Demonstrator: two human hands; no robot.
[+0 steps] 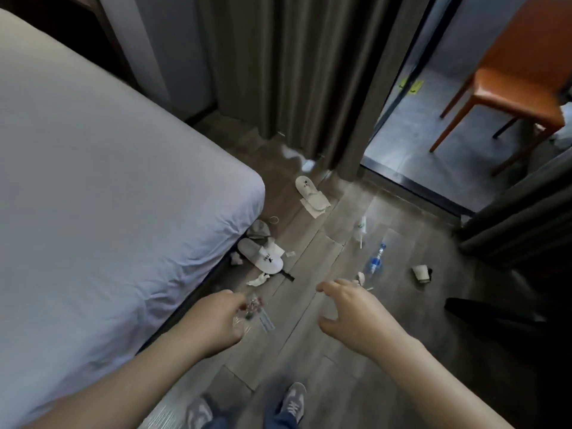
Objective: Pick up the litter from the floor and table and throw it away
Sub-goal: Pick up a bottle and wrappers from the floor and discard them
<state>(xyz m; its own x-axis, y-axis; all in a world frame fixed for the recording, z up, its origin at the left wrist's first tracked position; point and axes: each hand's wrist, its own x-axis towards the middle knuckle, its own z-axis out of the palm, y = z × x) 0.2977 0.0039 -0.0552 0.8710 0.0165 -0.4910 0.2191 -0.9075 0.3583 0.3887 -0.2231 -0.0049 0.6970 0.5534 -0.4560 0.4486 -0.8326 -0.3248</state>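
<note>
clear plastic wrapper [255, 308] with red and green specks sits pinched in the curled fingers of the left hand [216, 320], just beside the bed [93, 181]. the right hand [349, 311] hovers with fingers spread and loosely bent, grasping nothing. on the wood floor [309, 351] ahead lie a plastic bottle [376, 261], a tipped paper cup [421, 273] and a crumpled tissue [258, 279] near a white slipper [263, 258].

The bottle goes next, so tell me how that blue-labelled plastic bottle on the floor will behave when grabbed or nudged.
The bottle lies on its side on the smooth floor, so a nudge would probably roll it. It looks clear, likely near empty, so probably light. Thin plastic may dent under a hard grip.
</note>
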